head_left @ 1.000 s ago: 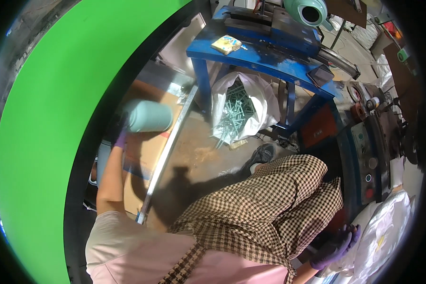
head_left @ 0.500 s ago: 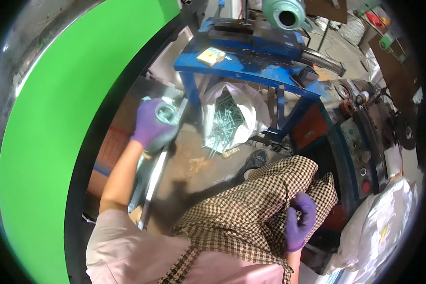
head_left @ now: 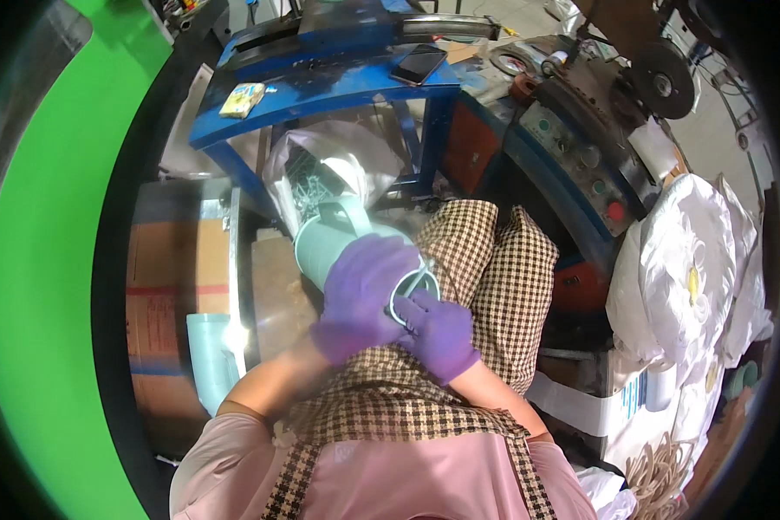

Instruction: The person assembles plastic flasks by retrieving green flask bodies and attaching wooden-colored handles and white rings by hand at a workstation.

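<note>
A pale green plastic jug [head_left: 314,251] with a loop handle lies tilted over my lap, its round mouth toward me. My left hand [head_left: 366,290], in a purple glove, is wrapped over the jug's neck end. At the mouth, my right hand [head_left: 442,336], also gloved in purple, has its fingers curled at the rim and partly inside the opening. A thin pale green strip crosses the mouth; whether it is part of the jug I cannot tell. The tips of my left fingers are hidden.
Another pale green vessel [head_left: 210,360] lies on a cardboard box [head_left: 160,269] at left, beside a metal edge. Ahead is a blue bench [head_left: 321,100] with a phone [head_left: 419,65]. Below it, a white sack [head_left: 368,152] holds thin green pieces. A control panel [head_left: 572,156] stands right.
My left hand has brought the jug from the left to over my lap. My right hand, empty before above my thigh, has come to the jug's mouth. The view has turned right.
</note>
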The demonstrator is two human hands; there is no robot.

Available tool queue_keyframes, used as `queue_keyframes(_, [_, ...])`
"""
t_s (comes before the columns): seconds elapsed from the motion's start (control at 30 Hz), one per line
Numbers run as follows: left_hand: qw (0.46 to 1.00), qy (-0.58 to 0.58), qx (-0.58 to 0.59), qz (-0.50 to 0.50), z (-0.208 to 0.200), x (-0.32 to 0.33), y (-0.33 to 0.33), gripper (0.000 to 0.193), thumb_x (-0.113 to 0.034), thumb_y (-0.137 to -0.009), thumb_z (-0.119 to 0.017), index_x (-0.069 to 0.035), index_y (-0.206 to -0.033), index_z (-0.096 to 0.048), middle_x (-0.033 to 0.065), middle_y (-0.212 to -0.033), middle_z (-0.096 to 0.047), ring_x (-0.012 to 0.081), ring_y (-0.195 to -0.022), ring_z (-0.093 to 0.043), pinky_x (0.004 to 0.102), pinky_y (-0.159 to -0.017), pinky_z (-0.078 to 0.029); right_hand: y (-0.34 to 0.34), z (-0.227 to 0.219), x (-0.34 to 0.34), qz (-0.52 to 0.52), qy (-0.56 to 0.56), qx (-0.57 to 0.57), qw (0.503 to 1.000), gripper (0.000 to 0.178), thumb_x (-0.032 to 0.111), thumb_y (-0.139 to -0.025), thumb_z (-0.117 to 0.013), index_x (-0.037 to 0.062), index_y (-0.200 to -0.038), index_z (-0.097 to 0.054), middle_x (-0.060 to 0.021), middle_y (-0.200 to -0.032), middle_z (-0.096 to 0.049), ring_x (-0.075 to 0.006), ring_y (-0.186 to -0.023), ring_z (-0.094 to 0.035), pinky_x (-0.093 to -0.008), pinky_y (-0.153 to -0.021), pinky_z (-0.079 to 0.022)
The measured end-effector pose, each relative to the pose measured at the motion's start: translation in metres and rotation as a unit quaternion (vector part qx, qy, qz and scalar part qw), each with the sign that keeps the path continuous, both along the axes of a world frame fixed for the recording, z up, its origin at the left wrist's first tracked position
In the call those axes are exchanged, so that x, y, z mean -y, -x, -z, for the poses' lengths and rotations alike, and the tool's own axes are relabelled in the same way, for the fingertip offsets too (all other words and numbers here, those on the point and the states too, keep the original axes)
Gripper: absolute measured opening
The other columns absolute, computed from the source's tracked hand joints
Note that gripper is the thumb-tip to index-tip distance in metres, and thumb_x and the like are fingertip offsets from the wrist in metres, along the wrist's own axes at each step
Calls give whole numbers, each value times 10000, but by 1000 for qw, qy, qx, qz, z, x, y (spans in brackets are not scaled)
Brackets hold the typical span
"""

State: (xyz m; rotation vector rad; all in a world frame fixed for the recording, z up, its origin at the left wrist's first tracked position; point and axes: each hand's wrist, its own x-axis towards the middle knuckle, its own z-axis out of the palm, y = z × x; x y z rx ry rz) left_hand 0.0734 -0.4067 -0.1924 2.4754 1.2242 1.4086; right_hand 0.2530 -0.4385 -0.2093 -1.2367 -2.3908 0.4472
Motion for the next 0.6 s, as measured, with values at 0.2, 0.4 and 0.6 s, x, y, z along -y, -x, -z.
queue_keyframes(0.2, [999, -12, -44, -20, 12, 0, -5, 455, -154, -706, -844, -53, -1140, -753, 126, -1171, -766, 351, -1125, -726, 521, -1052, -540, 0, 15, -3, -11, 6, -35, 999, 423, 179, -765, -841, 153, -1167, -713, -55, -1006, -716, -265, -795, -726, -390, -696, -575])
queue_keyframes(0.4, [994, 29, -92, -41, 17, -1, -2, 430, -261, -766, -770, -55, -1144, -750, 130, -1198, -763, 382, -1183, -705, 549, -1081, -510, 2, 3, -14, -46, 95, 26, 994, 482, 234, -887, -759, 123, -1345, -656, -154, -1186, -725, -352, -970, -726, -479, -828, -592])
queue_keyframes(0.6, [998, 18, 39, -51, 20, -24, 12, 754, -153, -614, -984, -13, -1280, -660, 174, -1289, -693, 401, -1211, -657, 514, -1090, -500, -105, -52, 5, -41, -138, -151, 978, 542, 267, -983, -687, 146, -1500, -579, -169, -1382, -700, -357, -1088, -728, -444, -845, -608])
